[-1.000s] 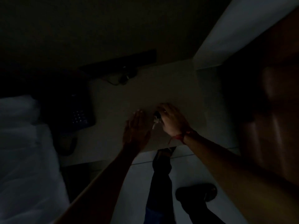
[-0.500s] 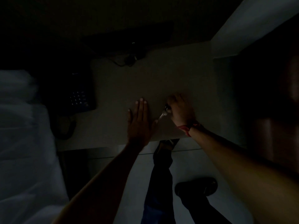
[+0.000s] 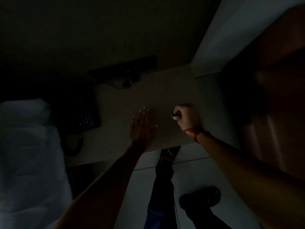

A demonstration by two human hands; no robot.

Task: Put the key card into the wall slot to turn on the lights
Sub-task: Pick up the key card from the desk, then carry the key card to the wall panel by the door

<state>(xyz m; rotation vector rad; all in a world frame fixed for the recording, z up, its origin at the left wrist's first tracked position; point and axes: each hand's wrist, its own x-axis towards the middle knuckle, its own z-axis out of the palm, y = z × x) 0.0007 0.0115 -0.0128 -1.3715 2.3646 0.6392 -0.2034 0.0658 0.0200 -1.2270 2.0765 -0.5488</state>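
Dark room, little light. Pale tabletop point(image 3: 165, 93) in centre of view, both arms reaching over its near edge.

Left hand point(image 3: 142, 128) flat, palm down, fingers straight and together, resting on or just above the tabletop; holding nothing. Contact with surface not certain in the dimness.

Right hand point(image 3: 186, 118) curled into a fist over the tabletop, well apart from the left, thumb side facing left. Closed around a small object point(image 3: 175, 115): short dark piece with a metallic glint poking out at the thumb side, pale bit just below it. Too dim and too small to say what it is; shape of a key card not made out. Red cord bracelet point(image 3: 194, 133) around right wrist.

Key card itself not identifiable anywhere; if it is the thing in the right fist, not confirmable. Wall slot not made out in the darkness either.

Dark telephone point(image 3: 85, 119) with faintly visible keypad dots at left end of tabletop, well left of the left hand. Dark strip-shaped item point(image 3: 125, 68) along the far edge against the wall, with a cable point(image 3: 122, 85) looping onto the surface below it. White bedding point(image 3: 28, 154) at far left. Pale tiled floor point(image 3: 189, 169) below the table edge, person's dark trouser leg point(image 3: 163, 179) and a dark shoe point(image 3: 200, 197) on it. Brown wooden surface point(image 3: 272, 113) at right, slightly glossy.
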